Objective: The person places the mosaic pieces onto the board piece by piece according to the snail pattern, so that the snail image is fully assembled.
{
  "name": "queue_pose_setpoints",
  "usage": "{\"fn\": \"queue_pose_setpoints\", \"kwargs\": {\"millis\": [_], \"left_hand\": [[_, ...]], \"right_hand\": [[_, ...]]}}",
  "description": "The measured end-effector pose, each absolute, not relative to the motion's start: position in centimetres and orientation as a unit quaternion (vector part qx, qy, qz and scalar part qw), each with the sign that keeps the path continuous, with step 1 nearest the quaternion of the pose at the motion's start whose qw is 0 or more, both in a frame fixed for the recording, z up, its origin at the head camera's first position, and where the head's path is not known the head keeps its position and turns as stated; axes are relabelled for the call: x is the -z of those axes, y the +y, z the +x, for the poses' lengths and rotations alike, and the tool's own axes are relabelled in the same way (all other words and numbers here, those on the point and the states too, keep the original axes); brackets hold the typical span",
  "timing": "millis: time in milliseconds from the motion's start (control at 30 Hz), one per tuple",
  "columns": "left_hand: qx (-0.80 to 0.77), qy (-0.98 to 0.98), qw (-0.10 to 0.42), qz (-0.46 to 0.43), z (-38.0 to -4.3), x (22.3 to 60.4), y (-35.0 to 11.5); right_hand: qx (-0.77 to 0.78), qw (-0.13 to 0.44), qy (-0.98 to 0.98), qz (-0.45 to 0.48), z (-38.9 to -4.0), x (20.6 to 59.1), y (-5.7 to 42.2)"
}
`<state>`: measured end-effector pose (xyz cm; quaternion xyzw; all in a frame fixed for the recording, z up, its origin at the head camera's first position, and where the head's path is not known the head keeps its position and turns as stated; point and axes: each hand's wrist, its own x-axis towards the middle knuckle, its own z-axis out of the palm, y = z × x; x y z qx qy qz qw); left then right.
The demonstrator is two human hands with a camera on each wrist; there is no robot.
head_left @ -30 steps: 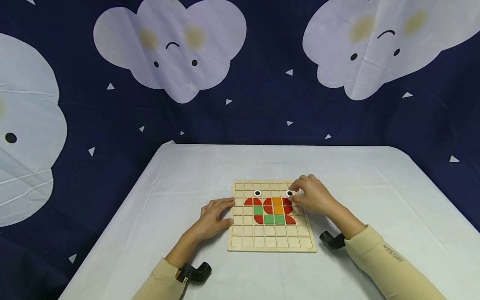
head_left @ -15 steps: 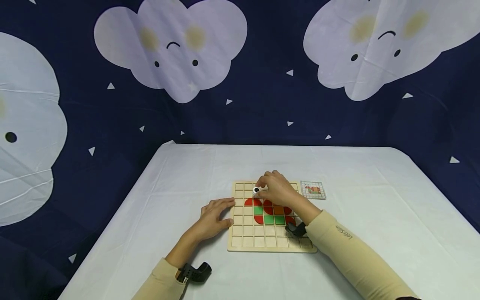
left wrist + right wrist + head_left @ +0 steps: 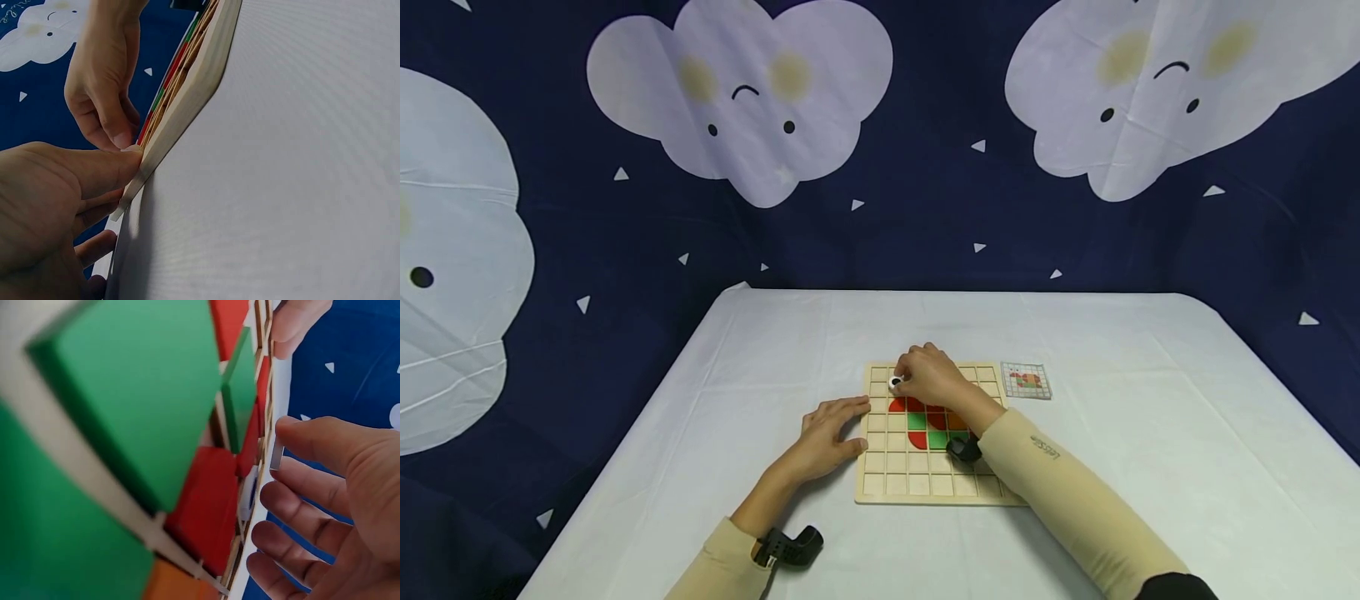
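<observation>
A wooden grid board (image 3: 897,483) lies on the white table, with red, green and orange tiles set in its cells. Over its upper left part, my right hand (image 3: 931,375) pinches a round white eye piece (image 3: 895,382) between thumb and index finger. The right wrist view shows this piece edge-on, with the other fingers spread below. Another white piece (image 3: 249,490) with a dark spot shows on the board there. My left hand (image 3: 826,442) touches the board's left edge; its thumb (image 3: 112,169) lies along the rim in the left wrist view. Several tiles are hidden under my right forearm.
A small printed card (image 3: 1026,381) with a coloured grid pattern lies right of the board's upper corner. Behind the table hangs a dark blue cloth (image 3: 925,242) with clouds and small triangles. Black cameras sit at both wrists.
My right hand has moved left across the board, from the upper right to the upper left, and now holds an eye piece there. The card has come into view. My left hand stays put.
</observation>
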<state>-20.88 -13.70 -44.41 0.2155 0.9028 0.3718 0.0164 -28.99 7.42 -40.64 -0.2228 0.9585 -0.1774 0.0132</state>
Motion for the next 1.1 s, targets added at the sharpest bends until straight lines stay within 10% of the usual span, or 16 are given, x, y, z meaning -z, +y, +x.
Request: {"fn": "queue_pose_setpoints", "kwargs": {"millis": [1100], "left_hand": [[-0.368,0.906,0.017,0.209,-20.9,44.2,-13.5]], "right_hand": [[0.208,-0.008,0.947,-0.246,-27.2,39.8,10.7]]}}
